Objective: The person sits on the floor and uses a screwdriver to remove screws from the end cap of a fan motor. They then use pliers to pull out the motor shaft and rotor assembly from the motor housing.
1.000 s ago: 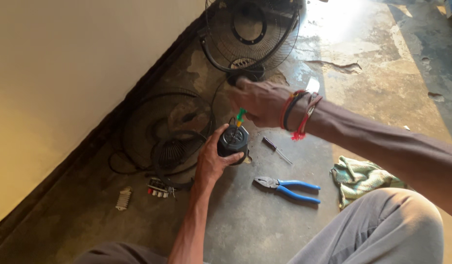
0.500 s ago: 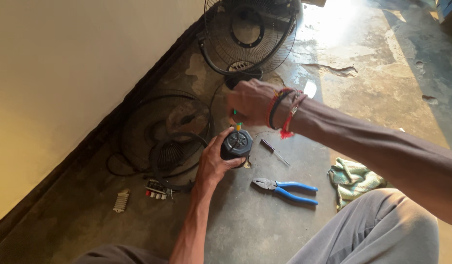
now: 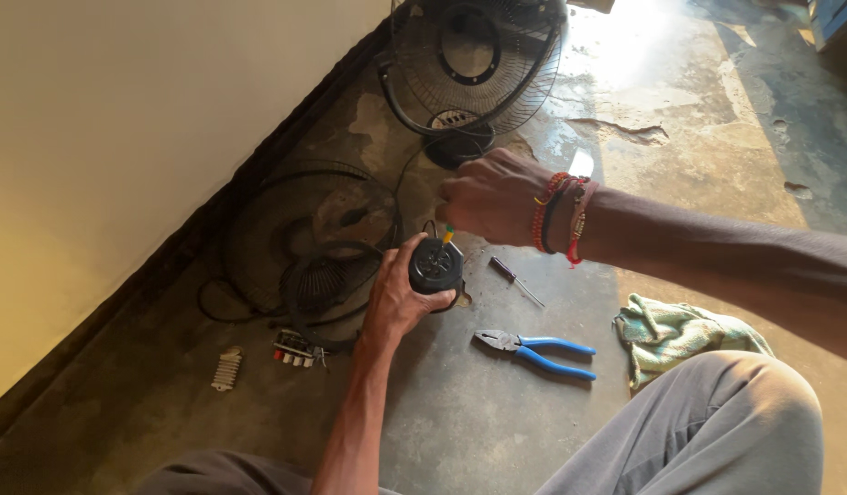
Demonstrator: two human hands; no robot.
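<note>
Motor (image 3: pixel 436 266) beside pliers (image 3: pixel 533 352), floor (image 3: pixel 460 412).

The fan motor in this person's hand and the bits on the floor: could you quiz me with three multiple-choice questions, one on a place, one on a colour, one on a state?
1. Where do the pliers lie?
A. on the floor by the knee
B. on the cloth
C. inside the fan

2. What colour are the plier handles?
A. red
B. blue
C. yellow

3. How is the black motor held?
A. lying loose on the floor
B. gripped in the left hand
C. hanging from a cord

Answers: 1 A, they rest on bare concrete left of the green cloth. 2 B, both handles are blue. 3 B, the fingers wrap it while the right hand works a screwdriver from above.
</note>
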